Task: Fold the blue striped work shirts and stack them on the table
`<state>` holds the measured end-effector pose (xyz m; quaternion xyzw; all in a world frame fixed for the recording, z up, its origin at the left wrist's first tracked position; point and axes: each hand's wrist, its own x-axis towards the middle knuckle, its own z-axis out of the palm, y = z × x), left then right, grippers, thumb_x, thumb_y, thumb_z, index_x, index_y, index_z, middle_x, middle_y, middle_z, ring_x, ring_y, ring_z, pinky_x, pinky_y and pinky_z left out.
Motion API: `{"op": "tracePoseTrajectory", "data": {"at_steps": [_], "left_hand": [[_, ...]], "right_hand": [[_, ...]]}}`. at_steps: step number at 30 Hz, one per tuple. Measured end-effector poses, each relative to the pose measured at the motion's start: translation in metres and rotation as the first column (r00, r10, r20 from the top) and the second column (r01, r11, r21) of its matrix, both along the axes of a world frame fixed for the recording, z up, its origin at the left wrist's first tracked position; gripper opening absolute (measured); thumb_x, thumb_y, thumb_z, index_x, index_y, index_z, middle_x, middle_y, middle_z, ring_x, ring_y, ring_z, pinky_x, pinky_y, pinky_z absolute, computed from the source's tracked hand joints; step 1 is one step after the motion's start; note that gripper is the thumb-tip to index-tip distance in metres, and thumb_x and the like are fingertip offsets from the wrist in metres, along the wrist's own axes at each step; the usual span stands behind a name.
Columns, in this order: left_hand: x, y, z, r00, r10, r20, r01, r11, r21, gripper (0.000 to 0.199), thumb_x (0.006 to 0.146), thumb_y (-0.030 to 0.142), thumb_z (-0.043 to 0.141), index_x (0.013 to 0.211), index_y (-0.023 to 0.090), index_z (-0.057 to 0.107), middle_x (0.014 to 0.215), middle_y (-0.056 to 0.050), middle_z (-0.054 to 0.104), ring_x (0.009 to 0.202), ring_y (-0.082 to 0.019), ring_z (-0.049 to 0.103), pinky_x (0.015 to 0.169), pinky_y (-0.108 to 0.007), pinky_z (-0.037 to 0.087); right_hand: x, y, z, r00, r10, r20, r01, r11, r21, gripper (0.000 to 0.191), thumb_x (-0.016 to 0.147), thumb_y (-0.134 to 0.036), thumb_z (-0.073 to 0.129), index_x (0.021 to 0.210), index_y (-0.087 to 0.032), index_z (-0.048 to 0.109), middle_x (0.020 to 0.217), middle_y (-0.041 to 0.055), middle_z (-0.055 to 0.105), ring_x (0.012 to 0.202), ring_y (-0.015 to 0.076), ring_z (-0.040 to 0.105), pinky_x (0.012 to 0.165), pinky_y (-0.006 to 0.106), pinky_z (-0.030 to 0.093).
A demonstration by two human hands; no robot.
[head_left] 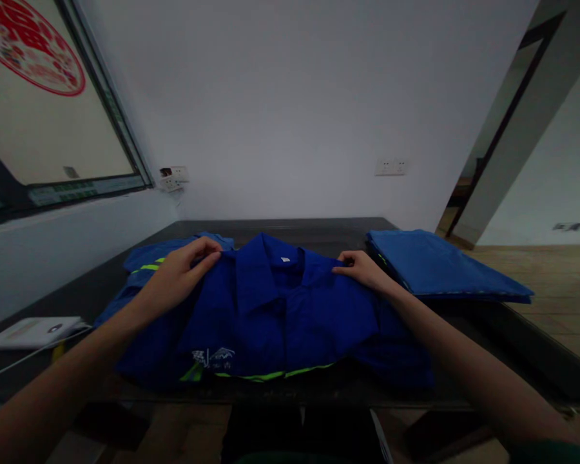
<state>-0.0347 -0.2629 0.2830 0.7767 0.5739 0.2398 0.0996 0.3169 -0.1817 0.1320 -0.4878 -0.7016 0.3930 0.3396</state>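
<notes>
A dark blue work jacket (314,316) lies front up on the black table, its collar toward the wall. White lettering and a yellow-green reflective strip show on its lower front, and the sleeves spread to both sides. My left hand (188,264) pinches the cloth at the shoulder left of the collar. Opposite it, my right hand (360,267) has thumb and fingers closed on the other shoulder. The bottom of the jacket is out of sight at the table's front edge.
Folded blue clothing (447,261) is stacked at the right of the table (309,227). More blue clothing (149,254) with reflective strips lies behind my left arm. A white device (33,332) with a cable sits at the left. Wall sockets (390,167) are behind.
</notes>
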Motion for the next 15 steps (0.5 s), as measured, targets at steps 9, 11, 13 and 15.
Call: {"op": "tracePoseTrajectory", "data": {"at_steps": [9,11,13,15], "left_hand": [[0.0,0.005,0.016,0.992,0.063,-0.109,-0.059,0.998,0.038,0.036,0.083,0.051,0.044,0.087,0.021,0.063,0.089,-0.002,0.068,0.083,-0.022,0.062,0.08,-0.033,0.048],[0.002,0.006,0.025,0.988,0.094,-0.124,-0.085,0.993,0.077,0.037,0.084,0.051,0.043,0.087,0.02,0.064,0.087,-0.001,0.068,0.081,-0.02,0.061,0.078,-0.031,0.047],[0.007,0.006,0.037,0.983,0.134,-0.129,-0.113,0.981,0.157,0.037,0.084,0.049,0.044,0.09,0.019,0.065,0.086,-0.001,0.067,0.079,-0.018,0.059,0.077,-0.03,0.047],[0.014,0.004,0.051,0.979,0.175,-0.107,-0.138,0.948,0.288,0.037,0.085,0.046,0.045,0.094,0.017,0.066,0.087,0.0,0.067,0.08,-0.016,0.058,0.078,-0.028,0.046]], "right_hand": [[0.026,-0.007,0.075,0.988,-0.076,0.136,0.018,0.924,0.382,0.023,0.083,-0.035,0.055,0.076,-0.017,0.068,0.074,0.0045,0.065,0.07,0.0184,0.057,0.067,0.031,0.042],[0.031,-0.011,0.093,0.971,-0.151,0.187,0.031,0.849,0.527,0.02,0.084,-0.03,0.055,0.081,-0.018,0.071,0.083,0.0063,0.067,0.078,0.0205,0.058,0.073,0.033,0.043],[0.034,-0.014,0.111,0.937,-0.295,0.188,0.096,0.733,0.673,0.02,0.084,-0.028,0.056,0.087,-0.019,0.074,0.092,0.0085,0.066,0.086,0.0229,0.058,0.076,0.036,0.044],[0.035,-0.018,0.126,0.896,-0.421,0.144,0.174,0.629,0.758,0.021,0.085,-0.028,0.056,0.092,-0.02,0.075,0.096,0.01,0.065,0.089,0.0244,0.058,0.076,0.037,0.044]]}}
